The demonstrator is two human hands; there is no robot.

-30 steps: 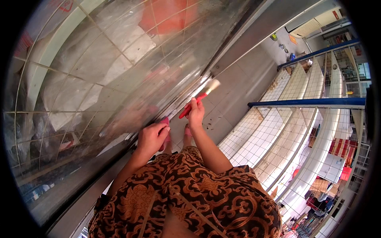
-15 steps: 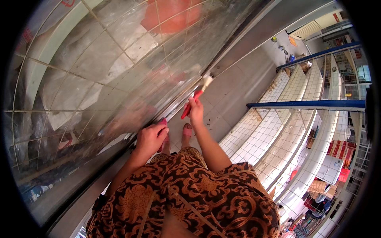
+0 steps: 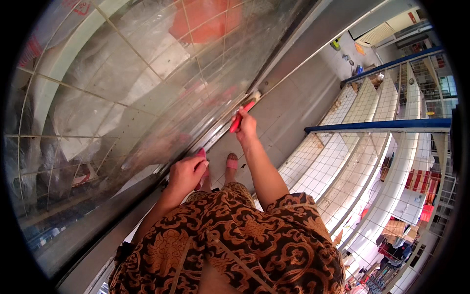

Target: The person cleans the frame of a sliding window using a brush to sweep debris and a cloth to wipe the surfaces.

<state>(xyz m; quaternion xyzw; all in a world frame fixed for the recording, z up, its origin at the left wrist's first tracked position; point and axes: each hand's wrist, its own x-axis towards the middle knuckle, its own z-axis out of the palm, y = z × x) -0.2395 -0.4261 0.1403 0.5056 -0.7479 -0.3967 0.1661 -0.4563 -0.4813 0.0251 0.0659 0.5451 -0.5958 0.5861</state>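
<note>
A flat bristle brush with a red handle is gripped in my right hand. Its pale bristles meet the metal frame edge at the foot of a large glass panel. Lower along the same frame, my left hand stays close to the glass with its fingers curled in; whatever lies within them, if anything, is hidden. Behind the glass are a wire grid, crumpled clear plastic and an orange-red item.
Grey floor tiles lie beside the frame, with my pink shoes on them. On the right stand white wire-mesh shelves with a blue rail. Cardboard boxes and red packages sit at the lower right.
My right hand and the brush have shifted slightly up and to the right, and the bristles are now against the frame edge. My left hand has hardly moved.
</note>
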